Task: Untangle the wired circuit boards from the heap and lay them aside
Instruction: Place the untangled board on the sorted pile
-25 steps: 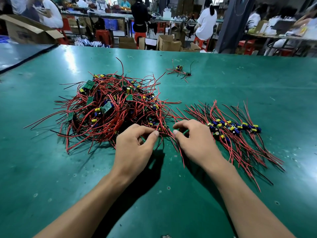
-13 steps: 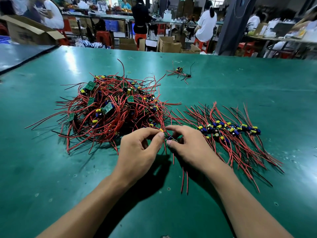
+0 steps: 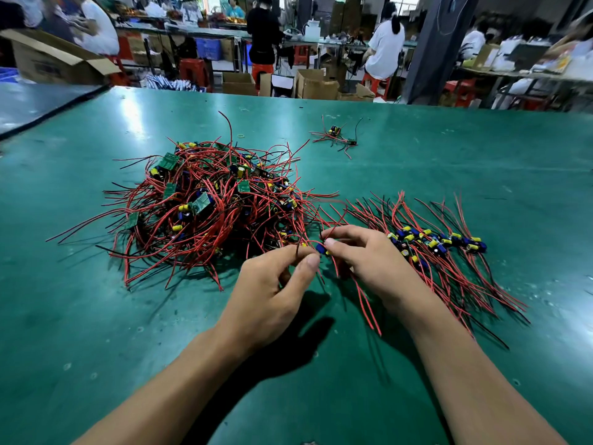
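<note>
A tangled heap (image 3: pixel 208 207) of small green circuit boards with red and black wires lies left of centre on the green table (image 3: pixel 449 162). To its right, several sorted boards (image 3: pixel 439 245) lie in a row, wires fanned out. At the heap's near right edge my right hand (image 3: pixel 369 261) pinches one small board (image 3: pixel 321 248) with blue and yellow parts; its red wires trail toward me. My left hand (image 3: pixel 272 293) pinches wires just left of that board, thumb against forefinger.
A couple of stray wired boards (image 3: pixel 335 136) lie farther back on the table. Beyond the far edge are cardboard boxes (image 3: pixel 317 85), red stools and seated people at other benches. A dark pillar (image 3: pixel 439 46) stands back right.
A single board has come out of the heap's edge between my hands. Both hands have drawn slightly toward me and lifted, and the board's red wires now hang down in front.
</note>
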Tool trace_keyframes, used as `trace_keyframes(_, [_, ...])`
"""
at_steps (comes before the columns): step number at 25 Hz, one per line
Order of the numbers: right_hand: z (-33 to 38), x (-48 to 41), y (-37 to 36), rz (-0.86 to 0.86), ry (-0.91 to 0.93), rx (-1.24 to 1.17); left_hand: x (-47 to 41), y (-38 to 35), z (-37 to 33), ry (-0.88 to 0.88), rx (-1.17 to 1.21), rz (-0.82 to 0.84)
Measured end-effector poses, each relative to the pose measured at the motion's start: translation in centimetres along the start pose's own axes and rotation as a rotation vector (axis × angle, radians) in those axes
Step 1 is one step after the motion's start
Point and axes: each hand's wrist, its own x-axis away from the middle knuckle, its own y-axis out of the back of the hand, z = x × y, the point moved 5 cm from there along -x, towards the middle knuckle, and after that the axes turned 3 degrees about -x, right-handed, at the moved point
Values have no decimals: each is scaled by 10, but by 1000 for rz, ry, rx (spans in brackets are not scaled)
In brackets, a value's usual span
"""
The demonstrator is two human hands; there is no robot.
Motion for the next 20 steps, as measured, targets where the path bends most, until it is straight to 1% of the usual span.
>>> trace_keyframes(1, [1, 0, -1, 34, -25, -125, -1, 0, 2, 5, -6, -11])
trace_keyframes(3, [4, 1, -1, 142, -72, -349, -2, 3, 8, 69, 44, -34])
trace_keyframes(5, [9, 4, -3, 257, -67, -468, -3, 3, 11, 160, 129, -16])
trace_keyframes(7, [10, 6, -7, 284, -24, -425, -3, 0, 10, 236, 291, 2])
trace_keyframes(9, [6, 7, -13, 255, 14, -290, -4, -2, 10, 283, 439, 9])
trace_keyframes(12, [2, 7, -16, 231, 66, -230, -4, -3, 17, 371, 479, 19])
trace_keyframes(15, [1, 7, -15, 212, 66, -209, -2, -6, 26, 446, 584, 63])
trace_keyframes(17, [-1, 7, -15, 211, 49, -234, -1, -10, 26, 452, 623, 116])
trace_keyframes(20, [-4, 8, -16, 220, -5, -271, -1, -15, 24, 431, 586, 190])
